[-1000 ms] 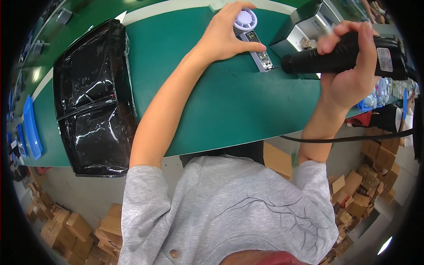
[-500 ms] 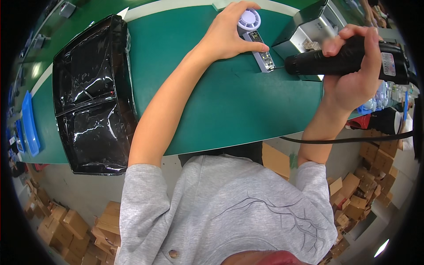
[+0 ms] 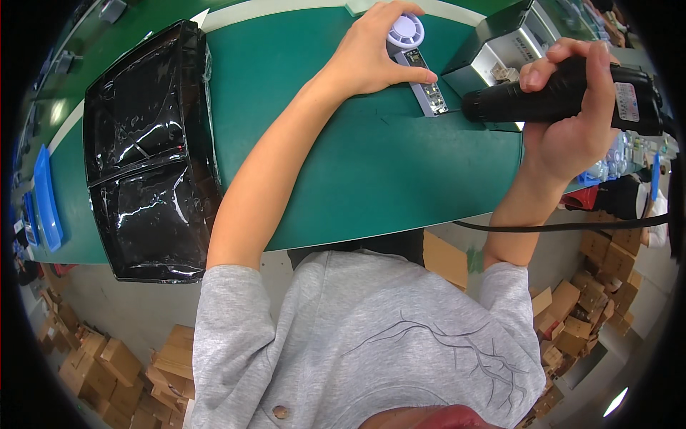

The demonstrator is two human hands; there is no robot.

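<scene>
My left hand (image 3: 375, 57) is closed around a small lavender handheld fan (image 3: 431, 97) that lies on the green table. Its round slotted head points away from me, and a circuit board shows in the uncovered handle. In my right hand (image 3: 572, 121) is a black electric screwdriver (image 3: 511, 102), held level with its tip pointing left. The thin bit touches or nearly touches the near end of the fan's handle; whether it sits in a screw cannot be made out. Behind the screwdriver stands a metal box (image 3: 500, 53) with small parts inside.
A black, plastic-wrapped two-part tray (image 3: 198, 114) stands at the left on the green table mat (image 3: 343, 186). Blue bins (image 3: 47, 200) are at the far left. The screwdriver's black cable (image 3: 572, 228) hangs across at right. Cardboard boxes (image 3: 107, 368) are piled on the floor.
The right hand's fingers have settled on the screwdriver, the index finger no longer blurred. Fan and screwdriver hold nearly the same place.
</scene>
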